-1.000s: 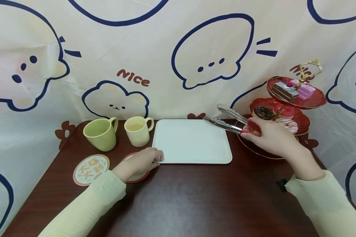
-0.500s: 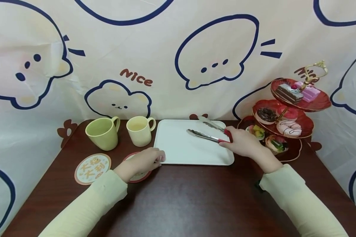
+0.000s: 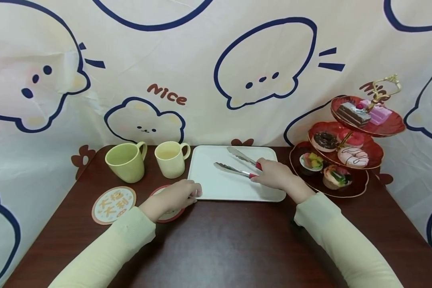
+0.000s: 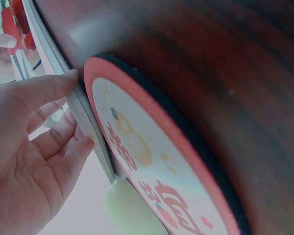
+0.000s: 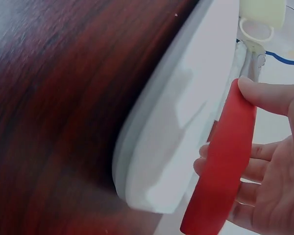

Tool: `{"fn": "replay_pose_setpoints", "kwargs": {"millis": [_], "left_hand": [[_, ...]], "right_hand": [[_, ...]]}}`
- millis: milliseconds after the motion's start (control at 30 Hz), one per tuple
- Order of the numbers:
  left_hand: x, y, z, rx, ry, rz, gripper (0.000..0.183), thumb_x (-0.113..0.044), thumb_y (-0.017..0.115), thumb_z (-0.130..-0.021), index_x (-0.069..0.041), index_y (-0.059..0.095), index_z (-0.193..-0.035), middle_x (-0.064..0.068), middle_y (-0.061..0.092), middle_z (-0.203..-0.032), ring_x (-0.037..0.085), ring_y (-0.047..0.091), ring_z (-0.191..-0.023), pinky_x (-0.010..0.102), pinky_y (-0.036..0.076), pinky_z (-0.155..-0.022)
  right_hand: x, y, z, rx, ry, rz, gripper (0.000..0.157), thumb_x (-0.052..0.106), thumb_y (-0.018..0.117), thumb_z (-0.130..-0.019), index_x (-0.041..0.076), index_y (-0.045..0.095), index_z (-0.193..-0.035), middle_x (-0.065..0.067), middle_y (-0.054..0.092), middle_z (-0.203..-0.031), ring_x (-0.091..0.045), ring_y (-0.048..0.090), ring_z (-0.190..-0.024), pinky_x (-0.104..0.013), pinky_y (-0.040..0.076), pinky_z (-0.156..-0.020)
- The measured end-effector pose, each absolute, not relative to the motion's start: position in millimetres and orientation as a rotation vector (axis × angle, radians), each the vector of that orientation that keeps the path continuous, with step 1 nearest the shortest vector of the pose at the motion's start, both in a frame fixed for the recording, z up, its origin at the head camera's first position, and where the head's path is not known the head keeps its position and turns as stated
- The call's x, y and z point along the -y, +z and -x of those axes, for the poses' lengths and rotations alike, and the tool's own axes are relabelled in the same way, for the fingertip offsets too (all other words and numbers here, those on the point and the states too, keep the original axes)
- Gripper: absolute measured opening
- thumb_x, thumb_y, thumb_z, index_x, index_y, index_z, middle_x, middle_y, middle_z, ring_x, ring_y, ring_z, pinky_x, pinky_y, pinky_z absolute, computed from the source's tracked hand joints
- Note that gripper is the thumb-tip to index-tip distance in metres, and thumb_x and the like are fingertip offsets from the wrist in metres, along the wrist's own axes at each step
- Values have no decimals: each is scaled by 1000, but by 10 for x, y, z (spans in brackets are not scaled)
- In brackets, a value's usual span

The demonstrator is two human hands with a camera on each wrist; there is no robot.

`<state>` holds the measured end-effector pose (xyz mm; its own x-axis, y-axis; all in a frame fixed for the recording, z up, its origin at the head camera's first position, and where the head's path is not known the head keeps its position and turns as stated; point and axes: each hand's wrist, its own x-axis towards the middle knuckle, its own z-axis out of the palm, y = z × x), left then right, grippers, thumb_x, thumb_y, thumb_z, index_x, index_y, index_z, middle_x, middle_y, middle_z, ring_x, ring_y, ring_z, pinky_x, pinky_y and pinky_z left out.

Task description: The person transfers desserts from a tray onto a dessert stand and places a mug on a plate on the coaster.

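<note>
In the head view my right hand (image 3: 276, 176) grips food tongs (image 3: 235, 171) by their red handles. Their two metal arms stand apart above the white tray (image 3: 205, 168), with nothing between them. The right wrist view shows my thumb and fingers on either side of a red handle (image 5: 225, 152). My left hand (image 3: 176, 196) is at the tray's front left corner. Seen from the left wrist, its thumb and fingers pinch the tray's rim (image 4: 83, 115). Below that hand lies a red-edged round coaster (image 4: 137, 142), partly hidden in the head view.
A green mug (image 3: 126, 162) and a pale yellow mug (image 3: 171, 160) stand left of the tray. Another round coaster (image 3: 114, 205) lies in front of them. At right rises a three-tier red stand (image 3: 392, 128) with cake slices, doughnuts (image 3: 353, 157) and fruit tarts (image 3: 336, 178).
My right hand has moved left with the tongs, from in front of the tiered stand to over the tray. The left hand has stayed at the tray's corner. The view has shifted slightly.
</note>
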<state>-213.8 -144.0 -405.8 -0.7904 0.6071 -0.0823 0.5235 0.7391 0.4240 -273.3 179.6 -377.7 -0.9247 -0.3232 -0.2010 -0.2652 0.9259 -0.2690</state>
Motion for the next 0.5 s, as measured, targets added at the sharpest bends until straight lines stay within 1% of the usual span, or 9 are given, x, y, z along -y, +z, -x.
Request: {"fn": "replay_pose_setpoints", "kwargs": {"millis": [133, 200, 367, 433, 500], "left_hand": [[1438, -4068, 2141, -2721, 572, -896, 13, 1, 71, -94, -7, 68, -103, 2, 61, -94, 18, 61, -89, 34, 53, -80], [1436, -4070, 2145, -2719, 569, -890, 13, 1, 71, -94, -7, 68, -104, 2, 62, -94, 18, 61, -89, 34, 53, -81], [1433, -4083, 2168, -2729, 559, -888, 13, 1, 71, -93, -6, 68, -103, 2, 62, -94, 17, 61, -88, 34, 53, -81], [1430, -4086, 2177, -2732, 550, -900, 12, 1, 72, -93, -6, 68, -103, 2, 62, -93, 16, 60, -87, 34, 53, -80], [1429, -4087, 2184, -2735, 540, -903, 12, 0, 72, -93, -7, 68, -102, 2, 62, -93, 16, 60, -87, 34, 53, -80]], "right_hand": [[-1750, -3842, 2771, -2837, -349, 441, 66, 41, 73, -93, -2, 53, -139, -16, 67, -115, -27, 60, -88, -43, 52, -76], [-1739, -3877, 2783, -2841, -338, 446, 64, 42, 73, -93, -2, 54, -137, -14, 66, -112, -26, 58, -87, -42, 51, -75], [-1729, -3955, 2787, -2869, -295, 448, 58, 43, 73, -93, 0, 57, -128, -13, 63, -109, -27, 57, -89, -45, 52, -80], [-1726, -3983, 2783, -2879, -296, 454, 55, 43, 73, -93, 1, 58, -124, -13, 63, -107, -28, 57, -88, -45, 51, -79], [-1720, -4007, 2779, -2888, -301, 462, 55, 43, 74, -92, 1, 58, -123, -12, 63, -105, -28, 57, -87, -45, 51, -79]]}}
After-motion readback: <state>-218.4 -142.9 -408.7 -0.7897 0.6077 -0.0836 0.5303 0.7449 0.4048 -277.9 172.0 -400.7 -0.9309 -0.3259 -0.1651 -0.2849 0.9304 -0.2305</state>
